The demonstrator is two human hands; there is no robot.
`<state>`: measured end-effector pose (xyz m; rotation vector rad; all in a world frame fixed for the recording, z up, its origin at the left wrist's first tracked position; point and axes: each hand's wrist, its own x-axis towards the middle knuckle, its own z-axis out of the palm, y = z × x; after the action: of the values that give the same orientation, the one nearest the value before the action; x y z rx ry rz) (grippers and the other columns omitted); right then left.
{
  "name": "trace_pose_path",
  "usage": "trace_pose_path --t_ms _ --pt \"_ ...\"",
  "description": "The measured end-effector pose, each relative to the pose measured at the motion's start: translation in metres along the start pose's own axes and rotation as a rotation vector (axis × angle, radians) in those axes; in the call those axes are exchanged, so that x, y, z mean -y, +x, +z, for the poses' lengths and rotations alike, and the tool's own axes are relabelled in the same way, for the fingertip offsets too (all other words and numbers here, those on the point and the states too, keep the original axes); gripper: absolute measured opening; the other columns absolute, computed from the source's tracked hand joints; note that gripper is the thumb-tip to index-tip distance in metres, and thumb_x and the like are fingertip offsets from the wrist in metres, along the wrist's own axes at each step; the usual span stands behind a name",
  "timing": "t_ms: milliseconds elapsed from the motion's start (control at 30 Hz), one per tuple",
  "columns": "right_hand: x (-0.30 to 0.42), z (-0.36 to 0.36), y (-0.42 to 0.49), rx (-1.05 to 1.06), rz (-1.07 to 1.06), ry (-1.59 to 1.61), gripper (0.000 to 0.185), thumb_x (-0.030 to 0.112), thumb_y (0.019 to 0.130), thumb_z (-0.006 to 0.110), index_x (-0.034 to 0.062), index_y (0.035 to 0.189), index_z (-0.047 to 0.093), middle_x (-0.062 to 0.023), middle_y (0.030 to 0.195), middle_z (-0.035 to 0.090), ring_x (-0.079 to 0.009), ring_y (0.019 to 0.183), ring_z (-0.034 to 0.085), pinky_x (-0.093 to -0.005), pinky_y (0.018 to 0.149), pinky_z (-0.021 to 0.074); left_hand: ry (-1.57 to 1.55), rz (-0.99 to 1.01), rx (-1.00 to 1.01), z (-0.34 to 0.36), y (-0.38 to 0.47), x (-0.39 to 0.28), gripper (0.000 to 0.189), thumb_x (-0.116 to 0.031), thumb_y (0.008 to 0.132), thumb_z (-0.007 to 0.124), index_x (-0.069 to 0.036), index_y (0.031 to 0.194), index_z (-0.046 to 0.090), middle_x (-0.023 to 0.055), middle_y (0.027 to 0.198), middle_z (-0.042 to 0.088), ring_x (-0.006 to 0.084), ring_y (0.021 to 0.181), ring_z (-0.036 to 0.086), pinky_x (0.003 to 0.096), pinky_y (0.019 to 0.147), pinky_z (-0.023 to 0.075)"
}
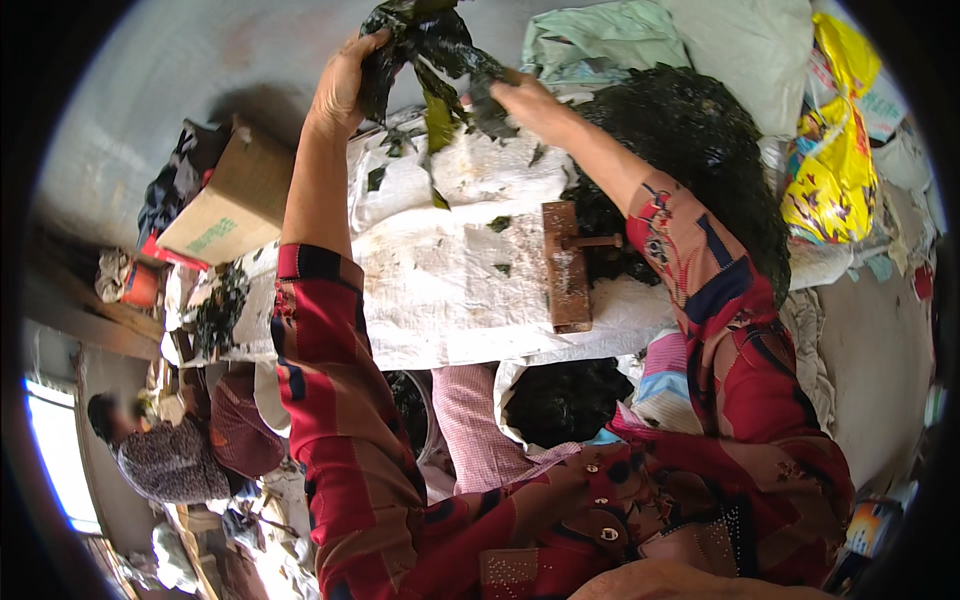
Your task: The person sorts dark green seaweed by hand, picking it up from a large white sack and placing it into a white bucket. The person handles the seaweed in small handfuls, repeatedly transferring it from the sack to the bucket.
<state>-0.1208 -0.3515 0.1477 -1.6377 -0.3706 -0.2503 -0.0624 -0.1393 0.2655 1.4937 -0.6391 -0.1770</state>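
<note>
Both arms reach out over a table covered with white woven plastic sheeting [442,277]. My left hand [346,82] grips a bunch of dark green dried seaweed [420,45], raised above the table's far side. My right hand [529,105] pinches another part of the same seaweed and looks slightly blurred. Strips of it hang down between the two hands. A large heap of dark seaweed [682,135] lies to the right, partly behind my right forearm. Nearer to me, a rusty metal block with a bolt-like handle [568,266] rests on the sheeting, touching stray seaweed.
A cardboard box [232,195] stands at the left against the wall. Yellow plastic bag [832,172] and pale green sack [600,41] sit beyond the heap. An open white sack of seaweed [566,401] is by my lap. Another person [165,457] sits at the lower left.
</note>
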Motion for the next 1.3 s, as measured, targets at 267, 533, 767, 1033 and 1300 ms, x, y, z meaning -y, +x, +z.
trace_pose_path --t_ms 267,533,767,1033,1300 --pt "0.028 0.015 0.008 -0.16 -0.072 -0.285 0.029 0.016 0.093 0.052 0.0127 0.121 0.057 -0.007 0.108 0.062 -0.0127 0.073 0.06 -0.0255 0.066 0.0516 -0.121 -0.262 -0.117 -0.088 -0.102 0.105 0.04 -0.039 0.093 0.052 -0.002 0.104 0.063 0.0057 0.086 0.068 0.0138 0.068 0.061 0.0258 0.06 0.049" --pt "0.035 0.045 0.025 -0.012 -0.098 -0.972 0.038 0.005 0.072 0.053 0.0165 0.105 0.069 -0.0095 0.099 0.069 -0.0246 0.091 0.065 -0.0337 0.084 0.0499 1.148 -0.187 0.04 -0.071 -0.134 0.142 0.091 -0.065 0.069 0.066 -0.004 0.132 0.047 0.0217 0.126 0.054 0.0326 0.117 0.052 0.0408 0.098 0.0429" --pt "0.06 0.125 0.009 0.246 0.136 -1.195 0.035 0.017 0.071 0.064 0.0104 0.106 0.069 -0.0128 0.101 0.068 -0.0277 0.091 0.065 -0.0366 0.081 0.0502 0.262 -0.074 -0.044 -0.031 -0.143 0.121 0.037 -0.011 0.087 0.058 -0.003 0.122 0.049 0.0028 0.085 0.061 0.0076 0.069 0.052 0.0233 0.06 0.0444" --pt "0.034 0.092 -0.021 0.346 0.263 -0.502 0.077 0.037 0.084 0.065 -0.0055 0.139 0.032 -0.022 0.14 0.039 -0.0259 0.129 0.039 -0.0349 0.108 0.0276 0.228 -0.132 -0.12 -0.059 -0.181 0.104 0.03 -0.026 0.094 0.055 0.002 0.091 0.064 -0.0011 0.067 0.057 0.0057 0.057 0.05 0.0207 0.049 0.0408" --pt "0.032 0.081 -0.028 0.348 0.275 -0.505 0.048 0.039 0.083 0.067 0.0026 0.114 0.061 -0.008 0.113 0.06 -0.0194 0.112 0.051 -0.0353 0.102 0.0321 0.632 -0.14 -0.339 -0.101 -0.212 0.109 0.042 -0.035 0.091 0.056 0.006 0.086 0.063 0.0108 0.058 0.055 0.0158 0.054 0.051 0.035 0.055 0.0431"
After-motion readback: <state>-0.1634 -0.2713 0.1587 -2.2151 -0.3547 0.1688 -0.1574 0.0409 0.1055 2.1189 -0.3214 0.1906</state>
